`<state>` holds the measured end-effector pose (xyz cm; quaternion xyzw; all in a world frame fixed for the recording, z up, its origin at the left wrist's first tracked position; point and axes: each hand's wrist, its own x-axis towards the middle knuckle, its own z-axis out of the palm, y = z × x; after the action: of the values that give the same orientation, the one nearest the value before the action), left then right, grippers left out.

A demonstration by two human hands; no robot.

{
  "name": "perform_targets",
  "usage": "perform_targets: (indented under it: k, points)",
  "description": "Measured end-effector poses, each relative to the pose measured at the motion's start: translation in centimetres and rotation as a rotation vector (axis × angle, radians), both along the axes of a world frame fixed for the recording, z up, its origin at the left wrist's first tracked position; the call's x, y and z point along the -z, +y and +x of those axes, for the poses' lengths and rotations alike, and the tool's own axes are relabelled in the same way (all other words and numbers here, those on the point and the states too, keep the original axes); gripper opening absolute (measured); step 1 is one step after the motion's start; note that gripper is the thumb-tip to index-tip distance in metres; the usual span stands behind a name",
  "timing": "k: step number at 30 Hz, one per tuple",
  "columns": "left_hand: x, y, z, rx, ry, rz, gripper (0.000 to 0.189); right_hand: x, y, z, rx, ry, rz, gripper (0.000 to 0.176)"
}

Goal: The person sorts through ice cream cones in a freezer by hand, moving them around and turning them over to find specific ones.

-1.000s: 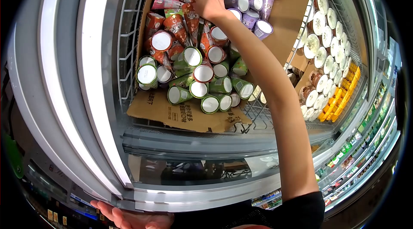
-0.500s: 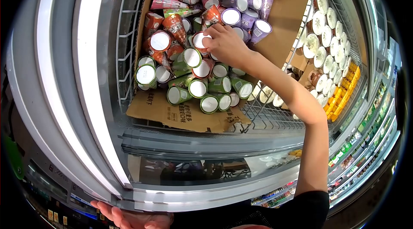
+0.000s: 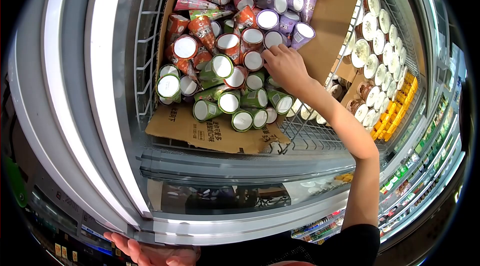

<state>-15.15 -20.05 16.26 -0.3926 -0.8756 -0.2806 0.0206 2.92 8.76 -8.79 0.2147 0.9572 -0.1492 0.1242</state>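
Observation:
My right hand (image 3: 286, 68) reaches into the freezer, with its fingers curled down and close together at the lower edge of a purple cone's white lid (image 3: 273, 39). What lies under the fingertips is hidden. Just left of it are red cones (image 3: 228, 42) with white lids, and below these are green cones (image 3: 222, 66). More purple cones (image 3: 303, 35) lie above and to the right. At the bottom left, my left hand (image 3: 150, 253) is palm up with its fingers apart, beside the freezer's outer rim (image 3: 200, 231), holding nothing visible.
An opened cardboard box (image 3: 200, 133) holds the cones inside a wire basket (image 3: 147, 41). To the right, a wire divider separates off round clear-lidded cups (image 3: 370, 26) and yellow packs (image 3: 400, 106). Stocked shelves (image 3: 425, 166) line the far right.
My right hand has moved right and slightly down, away from the red cone it was touching. More red lids now show where it was. My left hand has barely moved.

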Motion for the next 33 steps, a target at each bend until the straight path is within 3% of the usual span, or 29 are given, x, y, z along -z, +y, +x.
perform_targets:
  k: [3, 5, 7, 9, 12, 13, 18, 22, 25, 27, 33]
  points:
    - [0.1, 0.1, 0.1, -0.007, -0.007, -0.014, 0.047, -0.9, -1.8, 0.6, -0.014, 0.024, -0.048, 0.012]
    - [-0.2, -0.1, 0.3, -0.023, -0.008, -0.033, 0.047, -2.1, -3.6, -0.3, 0.054, 0.106, -0.105, 0.024]
    - [-0.4, -0.1, 0.5, -0.034, -0.005, -0.045, 0.047, -2.7, -4.7, -1.5, 0.063, 0.155, -0.208, 0.059]
    - [-0.4, -0.1, 0.6, -0.038, -0.008, -0.055, 0.047, -2.4, -4.9, -3.1, 0.127, 0.182, -0.231, 0.063]
    - [-0.3, 0.0, 0.8, -0.041, -0.015, -0.058, 0.048, -0.1, -4.7, -4.8, 0.207, 0.285, -0.280, 0.066]
    - [-0.3, 0.1, 1.0, -0.043, -0.009, -0.066, 0.048, 0.1, -4.6, -5.7, 0.210, 0.163, -0.307, 0.068]
    - [-0.3, -0.4, 1.0, -0.068, -0.035, -0.064, 0.047, 1.2, -4.2, -6.2, -0.036, 0.110, -0.255, 0.062]
    - [-0.6, 0.0, 1.2, -0.087, -0.041, -0.086, 0.048, 0.1, -3.7, -5.9, -0.059, 0.125, -0.283, 0.059]
    - [-0.9, 0.3, 1.0, -0.111, -0.054, -0.106, 0.049, -2.7, -3.4, -4.7, 0.049, 0.261, -0.276, 0.061]
    - [-1.2, 0.5, 1.2, -0.129, -0.060, -0.126, 0.050, -5.7, -2.7, -4.0, 0.130, 0.198, -0.336, 0.066]
    - [-0.6, 0.5, 1.4, -0.177, -0.072, -0.051, 0.054, -10.5, -4.1, -4.5, 0.095, 0.244, -0.474, 0.067]
